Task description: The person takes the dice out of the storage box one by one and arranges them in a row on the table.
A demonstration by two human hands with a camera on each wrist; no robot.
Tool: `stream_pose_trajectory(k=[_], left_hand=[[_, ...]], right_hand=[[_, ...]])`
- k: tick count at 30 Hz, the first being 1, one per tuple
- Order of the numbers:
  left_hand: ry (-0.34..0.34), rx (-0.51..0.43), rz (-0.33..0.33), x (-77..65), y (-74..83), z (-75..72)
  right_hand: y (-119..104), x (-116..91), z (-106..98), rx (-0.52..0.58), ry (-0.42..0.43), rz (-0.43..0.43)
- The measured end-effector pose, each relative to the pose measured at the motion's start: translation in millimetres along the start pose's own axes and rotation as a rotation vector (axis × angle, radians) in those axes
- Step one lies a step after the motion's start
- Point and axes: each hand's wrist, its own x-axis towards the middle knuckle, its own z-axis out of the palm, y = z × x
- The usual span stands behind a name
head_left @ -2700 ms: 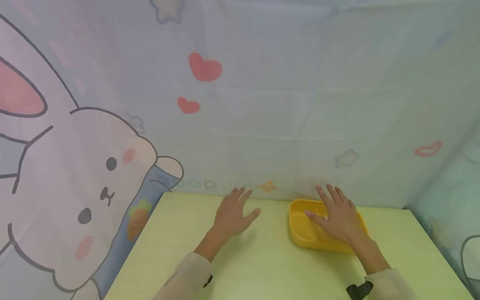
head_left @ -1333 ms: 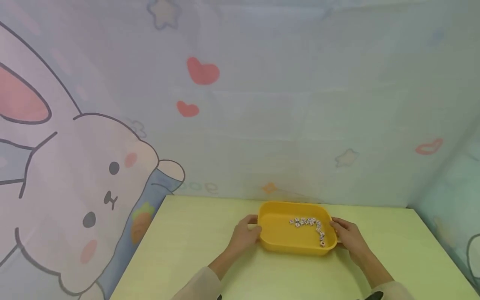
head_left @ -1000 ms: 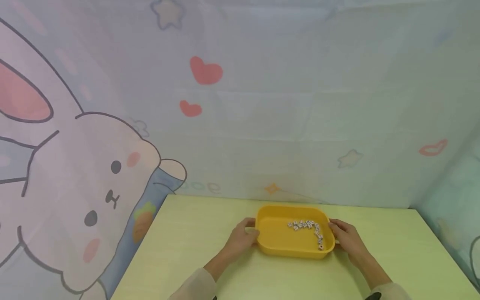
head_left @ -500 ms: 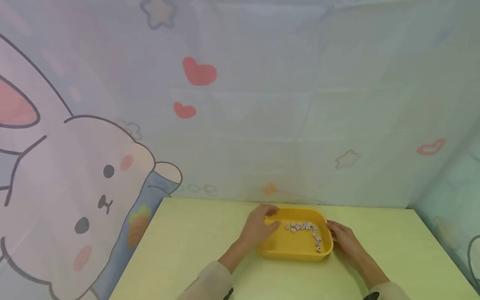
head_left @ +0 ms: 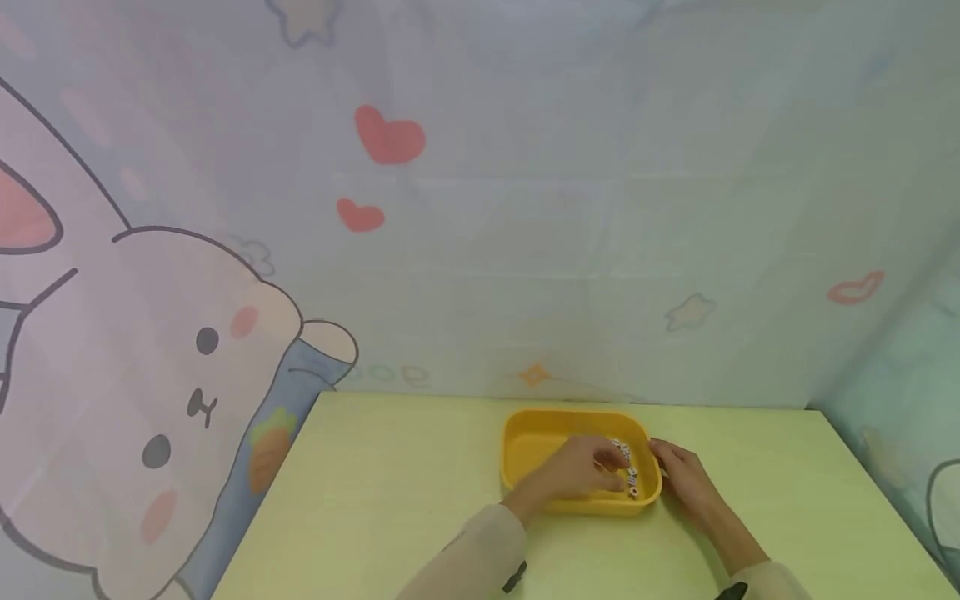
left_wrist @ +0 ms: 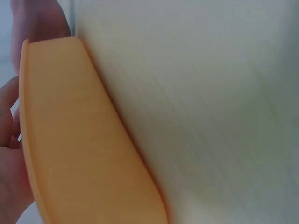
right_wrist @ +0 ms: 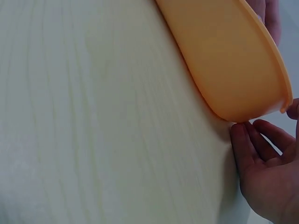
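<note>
A shallow yellow tray [head_left: 536, 502] with rounded corners stands on the table. Inside it, along the back and right side, lie several small white cubes [head_left: 633, 482] with dark marks, too small to tell whether dice or beads. My left hand [head_left: 576, 469] reaches into the tray beside the cubes, thumb and fingers bent and apart, with nothing seen between them. It covers some of the cubes. At the right end, my right hand [head_left: 688, 483] holds the tray. In the right wrist view its thumb is at the rim and its fingertips [right_wrist: 239, 133] touch the wall low down.
The pale yellow-green table [head_left: 390, 467] ends at the back against a cloth backdrop [head_left: 495, 250] with a printed rabbit [head_left: 150, 375] and hearts. A thin dark cable [head_left: 930, 508] hangs at the right edge of the view.
Both hands first hovered apart, the right over the tray, then held the tray's ends after it moved left. My left hand then let go and moved right into it; the right hand stays.
</note>
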Motion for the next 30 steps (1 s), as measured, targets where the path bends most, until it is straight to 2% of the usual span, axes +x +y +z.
stream_pose_trajectory(k=[6,11,17,24,30], left_hand=[[-0.055,0.099,-0.032,8.8,-1.8,18.9],[-0.089,0.231,-0.041,13.7,2.9,19.8],[-0.099,0.387,-0.041,23.1,7.5,21.8],[-0.084,0.371,-0.056,29.4,8.1,26.7],[-0.058,0.363,-0.056,25.1,9.1,23.6]], right_hand=[[3.6,-5.1,1.8,-0.003,0.032,0.007],[2.4,-4.2,2.9,0.002,0.03,-0.016],[-0.3,-1.8,2.4,-0.024,0.043,-0.017],[3.5,0.6,2.7,-0.035,0.07,-0.003],[2.6,-1.4,5.3,-0.05,0.096,-0.012]])
